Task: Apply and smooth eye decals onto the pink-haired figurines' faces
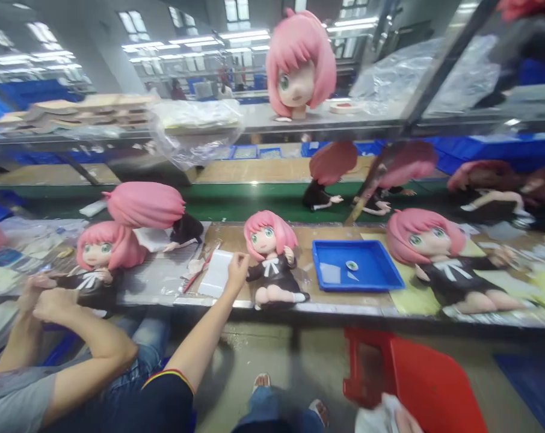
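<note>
A pink-haired figurine (272,267) in a black dress with a white bow sits at the front edge of the bench. My left hand (237,269) reaches up to it with closed fingers, at the end of the figurine's outstretched arm. Beneath my wrist lies a white sheet (217,273) beside a red, pen-like tool (195,276). Low at the right, my right hand (406,419) is partly cut off by the frame edge, closed around a crumpled white cloth (381,415).
A blue tray (357,266) holds scraps and a small round piece. Another figurine (453,264) lies to its right. At left, a co-worker's hands (51,297) touch a similar figurine (101,258). A large head (301,66) stands on the shelf. Below is a red stool (430,379).
</note>
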{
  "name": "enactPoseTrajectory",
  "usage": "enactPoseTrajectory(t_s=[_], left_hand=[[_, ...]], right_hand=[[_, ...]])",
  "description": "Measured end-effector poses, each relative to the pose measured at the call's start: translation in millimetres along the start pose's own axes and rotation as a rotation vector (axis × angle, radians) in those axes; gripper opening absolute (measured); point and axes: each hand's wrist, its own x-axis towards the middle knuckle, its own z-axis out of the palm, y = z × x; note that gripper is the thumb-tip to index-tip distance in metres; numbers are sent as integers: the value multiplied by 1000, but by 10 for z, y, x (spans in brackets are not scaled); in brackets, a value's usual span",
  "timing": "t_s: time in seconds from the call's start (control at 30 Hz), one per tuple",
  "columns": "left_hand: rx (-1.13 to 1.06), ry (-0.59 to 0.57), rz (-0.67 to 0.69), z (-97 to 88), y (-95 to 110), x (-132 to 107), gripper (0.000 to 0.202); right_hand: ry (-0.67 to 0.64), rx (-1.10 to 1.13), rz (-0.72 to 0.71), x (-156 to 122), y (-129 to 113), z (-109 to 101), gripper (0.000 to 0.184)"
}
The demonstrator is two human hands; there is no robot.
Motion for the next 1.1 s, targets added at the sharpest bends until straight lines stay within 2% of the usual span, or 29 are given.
enactPoseTrajectory(t_s=[0.1, 0.23, 0.3, 0.33, 0.37, 0.4, 0.43, 0.5, 0.57, 0.6, 0.63, 0.67, 0.7, 0.77, 0.87, 0.93, 1.0, 1.07, 1.1], left_hand=[[7, 33, 6, -44, 240, -221, 29], [-39, 186, 53, 4, 714, -563, 35], [-99, 243, 130, 122, 1069, -942, 38], [-133, 230, 174, 222, 1287, -1213, 38], [-166, 170, 223, 357, 1532, -1532, 39], [-194, 61, 275, 526, 1801, -1885, 39], [-211, -102, 314, 725, 2085, -2255, 39], [-258, -491, 355, 1171, 2656, -2970, 46], [-346, -843, 346, 1585, 3148, -3549, 61], [-485, -1140, 226, 1751, 3338, -3761, 66], [-539, -1277, 123, 1884, 3483, -3917, 65], [-570, -1358, 30, 1986, 3580, -4015, 62], [-591, -1378, -63, 2065, 3632, -4062, 57], [-594, -1280, -183, 2196, 3625, -4019, 47], [-616, -1167, -244, 2462, 3509, -3711, 47], [-612, -1155, -190, 2716, 3495, -3416, 45], [-593, -1177, -98, 2984, 3577, -3108, 43], [-522, -1249, 24, 3210, 3719, -2817, 39], [-473, -1292, 89, 3296, 3790, -2682, 37]], right_hand=[[155, 124, 45, 170, -144, -418, 47], [205, 258, 10, 353, -493, -1082, 60], [191, 289, -2, 385, -694, -1430, 56], [175, 297, -5, 385, -791, -1612, 54], [153, 301, -8, 381, -886, -1799, 52], [125, 303, -9, 376, -980, -1989, 51], [96, 303, -9, 375, -1074, -2176, 50], [26, 293, 5, 401, -1256, -2528, 46], [-46, 255, 3, 477, -1410, -2822, 42], [-72, 223, -13, 534, -1465, -2940, 41], [-88, 189, -36, 602, -1501, -3037, 40], [-98, 164, -55, 679, -1516, -3109, 38], [-102, 152, -64, 763, -1511, -3155, 37], [-117, 164, -48, 943, -1446, -3160, 35], [-177, 214, 0, 1243, -1292, -2969, 48], [-197, 253, 34, 1473, -1226, -2786, 61], [-147, 310, 72, 1718, -1237, -2669, 67], [-6, 371, 97, 1940, -1315, -2714, 65], [91, 400, 108, 2028, -1362, -2807, 62]])
